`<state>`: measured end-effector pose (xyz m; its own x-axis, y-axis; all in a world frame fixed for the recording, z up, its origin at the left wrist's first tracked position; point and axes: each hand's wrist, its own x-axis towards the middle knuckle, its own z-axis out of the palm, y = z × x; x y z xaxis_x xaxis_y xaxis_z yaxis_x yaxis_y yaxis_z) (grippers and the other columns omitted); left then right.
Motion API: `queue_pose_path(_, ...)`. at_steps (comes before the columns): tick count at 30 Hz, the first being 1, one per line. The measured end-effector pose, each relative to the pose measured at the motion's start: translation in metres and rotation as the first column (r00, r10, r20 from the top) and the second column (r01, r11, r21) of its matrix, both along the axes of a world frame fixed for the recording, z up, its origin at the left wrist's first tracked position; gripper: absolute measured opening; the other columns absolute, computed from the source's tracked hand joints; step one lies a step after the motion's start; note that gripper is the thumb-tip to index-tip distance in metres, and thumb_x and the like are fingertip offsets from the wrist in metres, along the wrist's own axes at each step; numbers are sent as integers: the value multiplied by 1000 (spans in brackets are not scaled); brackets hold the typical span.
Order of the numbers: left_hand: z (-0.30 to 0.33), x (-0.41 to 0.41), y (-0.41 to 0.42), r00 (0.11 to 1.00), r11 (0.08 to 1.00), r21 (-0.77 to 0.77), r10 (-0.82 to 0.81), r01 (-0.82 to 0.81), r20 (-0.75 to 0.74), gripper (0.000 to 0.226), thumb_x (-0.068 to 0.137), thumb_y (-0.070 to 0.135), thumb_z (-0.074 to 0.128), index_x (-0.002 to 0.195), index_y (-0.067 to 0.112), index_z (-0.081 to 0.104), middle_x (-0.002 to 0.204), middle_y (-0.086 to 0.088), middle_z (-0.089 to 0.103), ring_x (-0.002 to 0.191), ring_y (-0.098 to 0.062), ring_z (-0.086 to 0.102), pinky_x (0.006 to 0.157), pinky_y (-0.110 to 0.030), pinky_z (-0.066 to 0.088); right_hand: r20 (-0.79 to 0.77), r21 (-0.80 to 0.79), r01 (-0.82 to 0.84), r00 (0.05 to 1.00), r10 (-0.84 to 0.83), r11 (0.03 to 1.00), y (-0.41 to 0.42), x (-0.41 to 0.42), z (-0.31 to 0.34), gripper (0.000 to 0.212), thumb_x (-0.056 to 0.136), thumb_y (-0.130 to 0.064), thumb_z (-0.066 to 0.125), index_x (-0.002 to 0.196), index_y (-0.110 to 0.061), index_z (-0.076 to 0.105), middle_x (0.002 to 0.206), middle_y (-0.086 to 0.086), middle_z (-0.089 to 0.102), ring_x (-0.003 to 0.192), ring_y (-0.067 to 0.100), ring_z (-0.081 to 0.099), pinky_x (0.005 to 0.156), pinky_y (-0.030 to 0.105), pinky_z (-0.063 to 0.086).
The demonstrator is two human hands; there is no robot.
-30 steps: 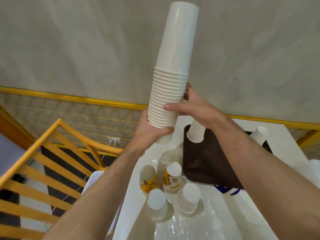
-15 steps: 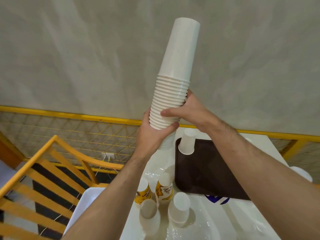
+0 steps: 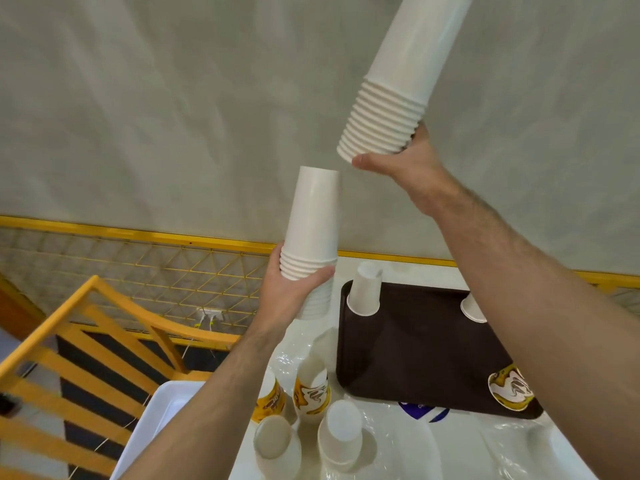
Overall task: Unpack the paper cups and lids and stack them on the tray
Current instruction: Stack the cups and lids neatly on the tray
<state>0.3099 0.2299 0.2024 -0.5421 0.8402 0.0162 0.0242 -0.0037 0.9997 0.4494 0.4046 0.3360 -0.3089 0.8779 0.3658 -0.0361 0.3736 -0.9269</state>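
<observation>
Since nested paper cups are light and crushable, each hand holds at the stiffer rims: left hand [image 3: 289, 296] gripping the short stack [image 3: 313, 233], right hand [image 3: 401, 164] the tall stack [image 3: 398, 88].

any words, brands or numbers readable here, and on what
None can be read.
Yellow printed cups: a swirl drawing, any lettering too blurred.
Blue and white packaging below the tray: print mostly hidden, unreadable.
White cup stacks: plain.
</observation>
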Motion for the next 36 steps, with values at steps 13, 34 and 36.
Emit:
queue_pose_path(13,-17,-3,24,999,1000,10,7,-7,43,82,58,38,87,130,38,48,114,17,66,97,1,65,74,-22,54,366,-117,245,912,-187,963,37,26,-204,107,49,-17,98,136,-23,37,118,-11,58,107,15,58,85,32,51)
queue_pose_path(34,-32,1,23,1000,1000,-20,-10,10,5,92,61,40,89,138,44,39,122,17,59,106,-1,59,79,-23,50,810,-262,498,579,-92,826,25,39,-256,102,75,-16,86,156,-18,24,157,15,31,144,38,29,115,55,32)
queue_pose_path(36,-28,4,25,1000,1000,-8,-11,11,4,85,65,36,89,133,47,40,120,19,59,105,2,59,79,-22,49,644,-67,530,670,-369,846,16,45,-218,75,83,-9,74,148,-20,39,149,9,40,137,30,37,112,47,36)
